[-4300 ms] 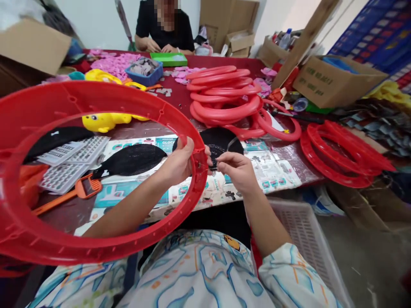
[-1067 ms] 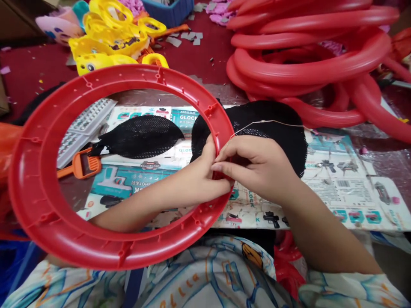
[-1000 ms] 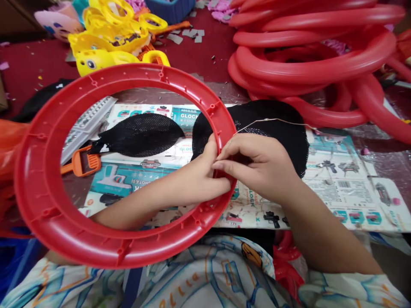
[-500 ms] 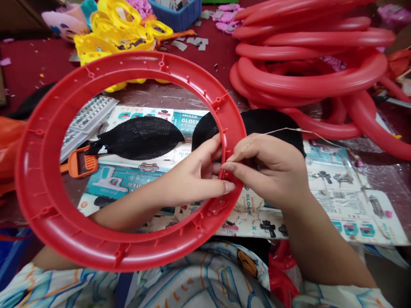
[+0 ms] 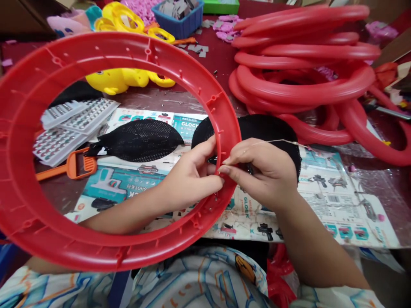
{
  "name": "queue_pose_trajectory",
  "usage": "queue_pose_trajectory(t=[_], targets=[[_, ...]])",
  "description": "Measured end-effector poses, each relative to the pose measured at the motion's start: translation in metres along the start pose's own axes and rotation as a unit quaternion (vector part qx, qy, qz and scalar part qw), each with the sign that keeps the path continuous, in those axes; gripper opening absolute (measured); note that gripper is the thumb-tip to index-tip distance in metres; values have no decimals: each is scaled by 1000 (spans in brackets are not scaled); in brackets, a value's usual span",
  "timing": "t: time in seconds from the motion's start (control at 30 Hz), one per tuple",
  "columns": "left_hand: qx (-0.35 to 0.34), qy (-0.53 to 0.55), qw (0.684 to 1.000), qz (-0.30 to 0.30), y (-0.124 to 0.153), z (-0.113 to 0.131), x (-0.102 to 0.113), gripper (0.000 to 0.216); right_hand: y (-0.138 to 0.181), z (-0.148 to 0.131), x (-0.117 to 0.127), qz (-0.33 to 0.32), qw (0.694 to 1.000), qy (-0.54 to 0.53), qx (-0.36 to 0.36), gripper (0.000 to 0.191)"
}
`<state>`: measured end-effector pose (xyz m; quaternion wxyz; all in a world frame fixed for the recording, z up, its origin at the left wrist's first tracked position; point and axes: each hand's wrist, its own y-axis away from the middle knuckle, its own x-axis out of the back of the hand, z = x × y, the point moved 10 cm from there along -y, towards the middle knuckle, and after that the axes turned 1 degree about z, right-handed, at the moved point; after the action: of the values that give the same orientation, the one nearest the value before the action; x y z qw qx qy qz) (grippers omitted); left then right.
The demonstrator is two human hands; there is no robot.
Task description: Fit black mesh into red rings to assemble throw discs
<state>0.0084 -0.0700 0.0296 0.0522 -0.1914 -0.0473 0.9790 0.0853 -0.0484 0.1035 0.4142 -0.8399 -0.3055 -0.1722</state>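
Note:
A large red plastic ring tilts in front of me, with my left arm passing through its opening. My left hand grips the ring's right edge, fingers curled round the rim. My right hand is just outside that edge, its fingertips pinched against the rim on a thin pale string that runs off to the right. Behind both hands a round piece of black mesh lies on printed paper sheets.
A pile of red rings fills the right back of the table. A second black mesh piece, an orange tool, grey part sheets and yellow toy parts lie left. A blue bin stands at the back.
The ring has tipped up and swung closer, now filling the left of the view. Both hands stayed pinched at its right edge, working the string there.

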Motion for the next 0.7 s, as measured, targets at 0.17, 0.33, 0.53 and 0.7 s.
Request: queue_pose_trajectory(t=[0.17,0.33,0.53,0.7], targets=[[-20,-10,1000,-2,0,2,-2,53,-3,-1,-7,-66,997,-10,25,11],[-29,-28,999,-12,1,2,-2,60,-3,1,-4,-76,996,-37,9,13],[-7,-10,1000,-12,-1,-4,-4,59,-2,10,-2,-74,997,-25,-29,16],[6,4,1000,-9,1,-6,0,61,-2,11,-3,-70,997,5,-35,14]])
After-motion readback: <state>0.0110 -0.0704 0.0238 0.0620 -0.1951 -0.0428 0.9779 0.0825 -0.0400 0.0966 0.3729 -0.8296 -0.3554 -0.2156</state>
